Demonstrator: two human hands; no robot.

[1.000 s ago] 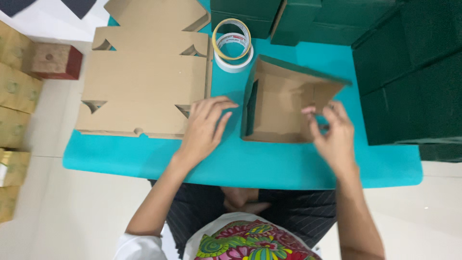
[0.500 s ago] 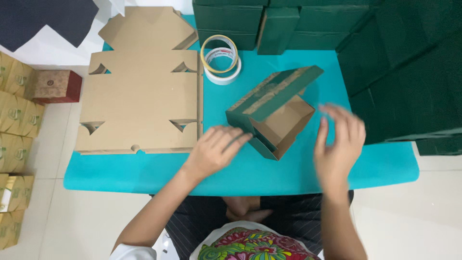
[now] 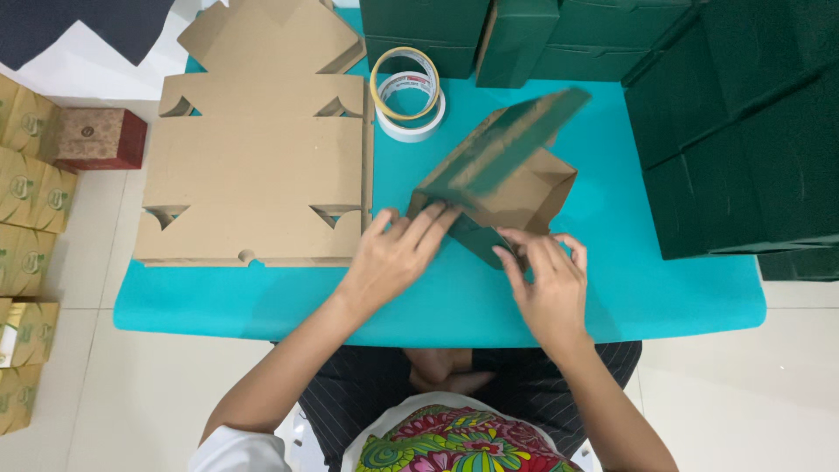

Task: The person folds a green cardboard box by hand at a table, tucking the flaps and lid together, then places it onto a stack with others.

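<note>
Head view: both hands are on a half-folded green box, kraft-brown inside, sitting mid-tabletop on the teal tabletop. Left hand is pressed flat against the box's near-left corner, fingers spread on the green wall, more bracing than gripping. Right hand pinches the near-right lower edge, fingers curled on the panel. The hands sit close together but apart from each other, each on its own side of the box. One green flap stands up, tilted over the open brown interior.

Step, as I read it: forming the box, walls coming up, flap not yet tucked. Next move likely needs the left hand holding the corner square while the right folds its panel in; the raised flap looks loose and may spring back.

Around it:
- flat brown die-cut blank just left of the box, touching the left hand's fingers or nearly so
- two tape rolls stacked, behind the box
- finished green boxes piled along the back and right
- small patterned cartons on the floor at left, one dark red box among them
</note>
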